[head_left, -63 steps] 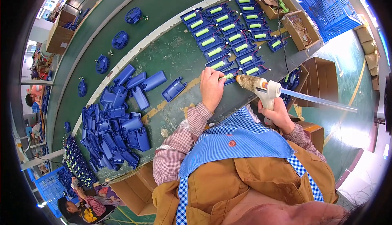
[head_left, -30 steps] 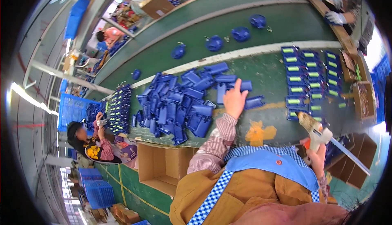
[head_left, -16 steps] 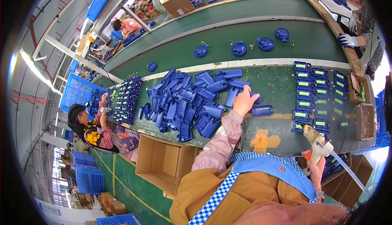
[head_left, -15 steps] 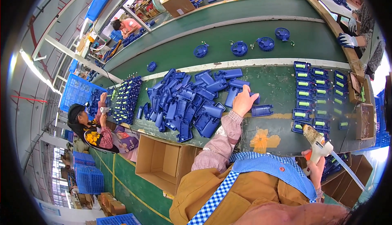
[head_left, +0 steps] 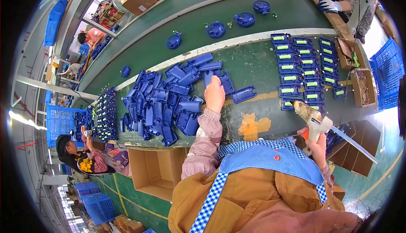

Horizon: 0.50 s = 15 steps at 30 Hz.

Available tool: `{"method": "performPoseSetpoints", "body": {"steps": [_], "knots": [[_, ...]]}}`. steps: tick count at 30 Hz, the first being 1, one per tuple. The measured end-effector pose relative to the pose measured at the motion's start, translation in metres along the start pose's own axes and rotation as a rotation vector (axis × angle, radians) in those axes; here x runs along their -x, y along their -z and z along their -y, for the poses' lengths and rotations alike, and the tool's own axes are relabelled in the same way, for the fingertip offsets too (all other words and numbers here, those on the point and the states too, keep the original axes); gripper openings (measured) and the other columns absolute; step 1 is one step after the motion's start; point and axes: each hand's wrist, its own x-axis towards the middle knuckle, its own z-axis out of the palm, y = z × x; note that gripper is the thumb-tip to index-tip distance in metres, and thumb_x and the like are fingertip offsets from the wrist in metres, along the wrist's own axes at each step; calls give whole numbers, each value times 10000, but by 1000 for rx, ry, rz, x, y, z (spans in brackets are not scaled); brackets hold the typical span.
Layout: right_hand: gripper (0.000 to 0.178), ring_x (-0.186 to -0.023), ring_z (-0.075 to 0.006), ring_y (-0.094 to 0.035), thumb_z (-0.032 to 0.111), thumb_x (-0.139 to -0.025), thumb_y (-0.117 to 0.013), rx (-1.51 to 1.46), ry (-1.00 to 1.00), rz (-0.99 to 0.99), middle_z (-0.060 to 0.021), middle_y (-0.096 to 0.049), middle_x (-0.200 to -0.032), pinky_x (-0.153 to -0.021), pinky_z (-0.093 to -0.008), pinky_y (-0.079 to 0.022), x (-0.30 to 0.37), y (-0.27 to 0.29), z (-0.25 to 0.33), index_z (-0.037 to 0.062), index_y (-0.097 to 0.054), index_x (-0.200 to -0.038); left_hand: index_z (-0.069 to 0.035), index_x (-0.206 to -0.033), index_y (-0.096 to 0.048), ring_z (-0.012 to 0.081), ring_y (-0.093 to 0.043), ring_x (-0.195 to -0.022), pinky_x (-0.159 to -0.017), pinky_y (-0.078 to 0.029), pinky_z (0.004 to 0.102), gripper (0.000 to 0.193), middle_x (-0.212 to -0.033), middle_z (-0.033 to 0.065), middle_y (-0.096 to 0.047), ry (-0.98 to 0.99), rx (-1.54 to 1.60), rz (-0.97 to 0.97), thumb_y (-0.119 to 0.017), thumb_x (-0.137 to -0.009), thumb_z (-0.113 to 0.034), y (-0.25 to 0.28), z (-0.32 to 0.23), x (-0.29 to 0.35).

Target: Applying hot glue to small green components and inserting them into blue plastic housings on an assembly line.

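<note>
My left hand (head_left: 215, 94) reaches over the bench, its fingers bent and closed at the edge of a blue plastic shell (head_left: 226, 83); the fingertips are partly hidden. Beside it on the left is a heap of similar blue shells (head_left: 158, 102), and a single loose shell (head_left: 244, 94) lies to its right. At the bench's near right, my right hand (head_left: 317, 145) grips a white hot glue gun (head_left: 318, 125). A clear glue stick sticks out of its back. The gun's dirty nozzle points at the nearest of several shells holding light green cylindrical cells (head_left: 289, 79), set out in rows.
Blue round fan parts (head_left: 215, 30) sit on the green conveyor (head_left: 186, 21) beyond the bench. Cardboard boxes stand below the bench (head_left: 152, 165) and at right. Co-workers sit at left (head_left: 80, 157) and far left; a person's gloved hand (head_left: 330, 5) rests at upper right.
The whole view has turned, so the bench appears shifted left and up. My left hand has drawn slightly left along the shells. My right hand still holds the glue gun near the filled shells.
</note>
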Motion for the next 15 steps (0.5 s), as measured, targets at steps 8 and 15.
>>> {"method": "performPoseSetpoints", "body": {"steps": [8, 15], "knots": [[514, -976, -246, -604, 73, -641, -522, 11, 0, 10, -136, -620, -982, -904, -359, -466, 3, 4, -6, -62, -501, -1137, -63, -932, -499, 351, -604, -777, -661, -478, 436, 152, -801, 149, -601, -299, 148, 62, -565, -809, -3, -25, -18, -5], [498, -975, -214, -589, 24, -639, -495, -31, -18, 2, -131, -633, -996, -922, -329, -432, -1, -2, 3, -73, -515, -1127, -29, -1012, -532, 254, -594, -690, -622, -492, 366, 314, -787, 106, -578, -98, 245, -58, -718, -790, -152, -29, -35, -8]]}}
